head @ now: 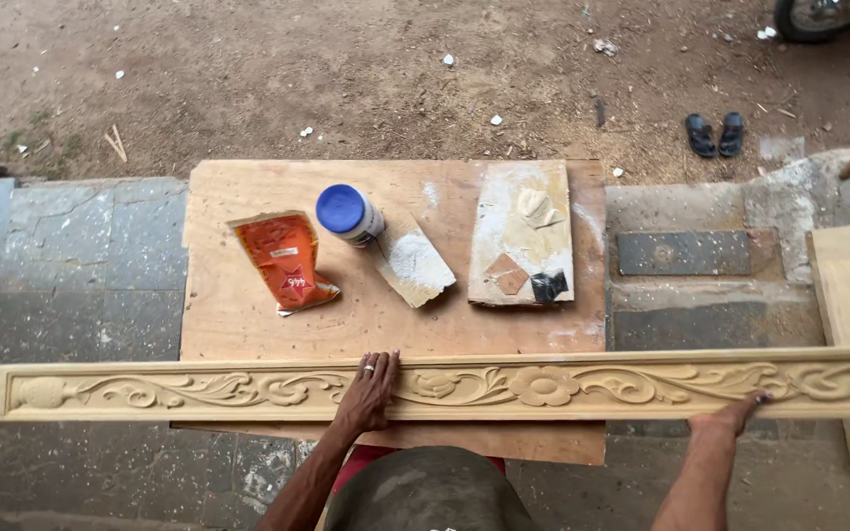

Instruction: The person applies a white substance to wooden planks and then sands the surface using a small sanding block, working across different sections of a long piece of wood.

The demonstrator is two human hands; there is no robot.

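Across the near edge of the surface (pixel 248 324) lay the carved plank (pixel 543 385), reaching well past both sides; the left hand (pixel 371 391) pressed flat on it, fingers together, while the right hand (pixel 735 415) gripped its near edge, thumb hidden. Steadying it well seemed to need even downward pressure from both hands, since the long ends overhung unsupported. Beyond stood an orange packet (pixel 285 260), a blue-capped jar (pixel 348 214), a powdered scrap (pixel 415 264) and a putty board (pixel 523 234), apart from the plank.
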